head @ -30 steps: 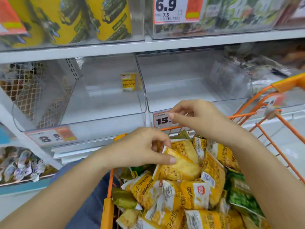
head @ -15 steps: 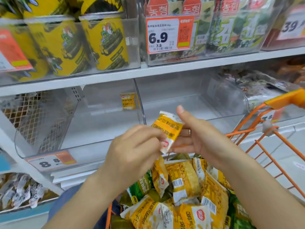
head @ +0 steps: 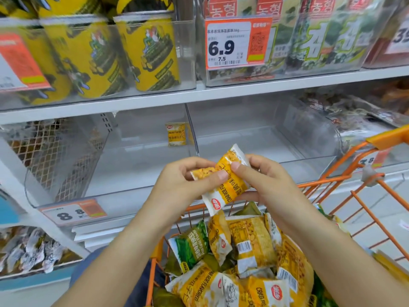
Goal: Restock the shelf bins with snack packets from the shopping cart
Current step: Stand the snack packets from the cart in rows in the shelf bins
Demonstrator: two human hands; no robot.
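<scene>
Holding one small yellow snack packet [head: 223, 182], the left hand [head: 188, 185] and right hand [head: 265, 182] pinch it above the orange wire shopping cart [head: 363, 196], before clear plastic shelf bins [head: 137, 171] on white shelves [head: 221, 94]

At your ten o'clock you see yellow seaweed-roll cans [head: 152, 52] standing upright in a clear container on the upper shelf. At twelve o'clock an orange price tag [head: 238, 43] reads 6.9, and behind it stand green seaweed packs [head: 325, 38] with Korean letters. At your eight o'clock a lower tag [head: 73, 212] shows 8.8. Under it, at seven o'clock, lie small silver-wrapped snacks [head: 33, 249]. A metal mesh panel [head: 51, 151] stands at nine o'clock. At two o'clock dark packets [head: 354, 111] lie blurred.
</scene>
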